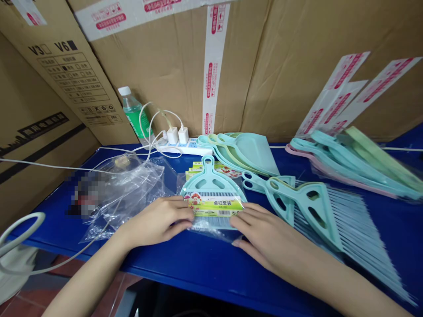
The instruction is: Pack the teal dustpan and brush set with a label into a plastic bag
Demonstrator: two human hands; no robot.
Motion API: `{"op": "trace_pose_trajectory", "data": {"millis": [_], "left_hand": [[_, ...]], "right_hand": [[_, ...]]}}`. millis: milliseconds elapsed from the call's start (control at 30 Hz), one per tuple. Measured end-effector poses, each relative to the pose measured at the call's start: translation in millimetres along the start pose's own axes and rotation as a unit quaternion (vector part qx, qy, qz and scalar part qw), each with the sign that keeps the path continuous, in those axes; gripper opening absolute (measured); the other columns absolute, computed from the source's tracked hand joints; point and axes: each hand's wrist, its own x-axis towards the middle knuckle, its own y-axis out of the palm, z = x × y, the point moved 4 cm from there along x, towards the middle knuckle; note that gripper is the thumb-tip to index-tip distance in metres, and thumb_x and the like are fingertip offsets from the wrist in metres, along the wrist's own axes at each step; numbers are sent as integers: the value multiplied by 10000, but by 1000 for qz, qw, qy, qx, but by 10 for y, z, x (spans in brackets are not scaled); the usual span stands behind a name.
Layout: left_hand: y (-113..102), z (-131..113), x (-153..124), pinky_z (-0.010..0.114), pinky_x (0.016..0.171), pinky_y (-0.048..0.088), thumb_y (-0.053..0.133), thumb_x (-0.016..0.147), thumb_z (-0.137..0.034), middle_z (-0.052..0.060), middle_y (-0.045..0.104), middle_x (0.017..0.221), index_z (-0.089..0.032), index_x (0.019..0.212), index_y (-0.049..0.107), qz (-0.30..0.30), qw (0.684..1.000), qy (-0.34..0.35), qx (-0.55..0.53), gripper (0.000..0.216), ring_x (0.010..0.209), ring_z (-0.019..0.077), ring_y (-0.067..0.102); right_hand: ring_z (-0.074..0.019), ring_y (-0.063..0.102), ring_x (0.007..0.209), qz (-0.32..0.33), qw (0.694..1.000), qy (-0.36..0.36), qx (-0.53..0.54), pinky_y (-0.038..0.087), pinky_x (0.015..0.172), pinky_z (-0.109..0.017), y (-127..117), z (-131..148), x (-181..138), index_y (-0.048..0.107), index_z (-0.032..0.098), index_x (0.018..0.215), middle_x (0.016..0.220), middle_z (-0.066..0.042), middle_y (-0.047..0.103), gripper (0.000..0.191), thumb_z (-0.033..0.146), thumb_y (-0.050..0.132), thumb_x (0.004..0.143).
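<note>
Here, both hands, left (158,220) and right (261,229), fingers flat, press the label (214,205) onto the bagged brush set (211,185); best smoothed outward evenly.

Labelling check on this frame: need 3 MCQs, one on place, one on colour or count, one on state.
1. Where does the green bottle stand?
A. At the back left, by the cardboard boxes
B. At the table's front edge
C. On the brushes at right

2. How many white chargers are plugged into the power strip?
A. None
B. Two
C. Five

3. What are the hands doing?
A. Both lifted clear of the table
B. Both resting on the bagged brush set
C. One holds the bottle

Answers:
1 A: the bottle stands against the cardboard boxes, behind the plastic bags.
2 B: two chargers sit side by side on the strip.
3 B: the left hand and right hand press flat on either side of the brush set, at its paper label, on the blue table.
</note>
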Motion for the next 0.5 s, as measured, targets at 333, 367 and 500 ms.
{"op": "trace_pose_trajectory", "data": {"millis": [333, 367, 500], "left_hand": [[-23, 6, -29, 271, 615, 385, 338, 997, -216, 14, 582, 755, -184, 822, 546, -4, 999, -18, 28, 273, 695, 160, 556], [-24, -1, -31, 269, 612, 383, 345, 993, -212, 11, 579, 747, -184, 813, 542, 3, 1000, -16, 23, 269, 691, 157, 556], [-6, -34, -21, 259, 591, 379, 392, 942, -171, -4, 556, 704, -185, 770, 515, 15, 1000, -4, 18, 211, 658, 143, 546]], "right_hand": [[-193, 609, 696, -7, 998, 22, 51, 456, 692, -305, 15, -59, 9, 611, 177, 763, 724, -34, 671, 253, -9, 465, 851], [-192, 613, 713, 2, 997, 28, 70, 455, 702, -303, 5, -50, -1, 616, 179, 769, 740, -33, 676, 267, -13, 452, 857], [-193, 613, 708, 21, 993, 51, 102, 445, 706, -313, -39, 2, -22, 603, 189, 745, 726, -25, 667, 277, 23, 435, 891]]}}
